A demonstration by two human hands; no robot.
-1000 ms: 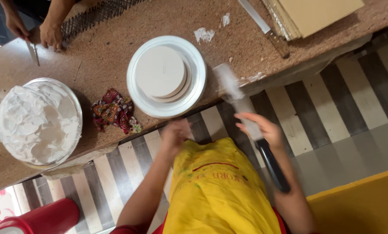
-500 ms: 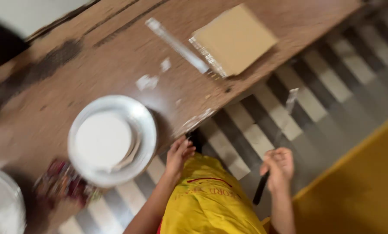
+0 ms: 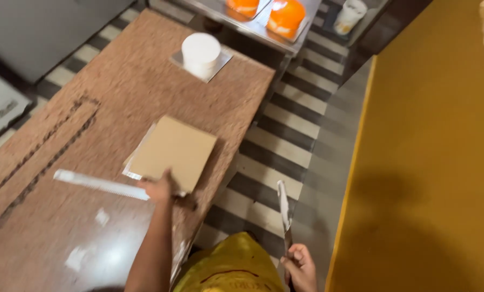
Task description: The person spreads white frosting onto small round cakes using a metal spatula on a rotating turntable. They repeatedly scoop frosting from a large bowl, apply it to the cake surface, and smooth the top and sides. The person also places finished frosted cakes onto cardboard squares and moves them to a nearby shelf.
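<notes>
The left hand [image 3: 158, 189] rests on the near edge of one stack of brown cardboard squares [image 3: 172, 152] on the tabletop [image 3: 117, 86], its grip too blurred to tell. The right hand [image 3: 300, 269] is closed round one long knife [image 3: 284, 208] — blade up, over the striped floor [image 3: 290, 124]. One white ruler [image 3: 98, 184] lies beside the stack; one white cake [image 3: 201, 53] stands farther off, two orange cakes [image 3: 263, 12] beyond.

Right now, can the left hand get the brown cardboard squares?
Probably yes. The left hand is already at the near edge of the cardboard squares, with nothing lying between them on the counter.
</notes>
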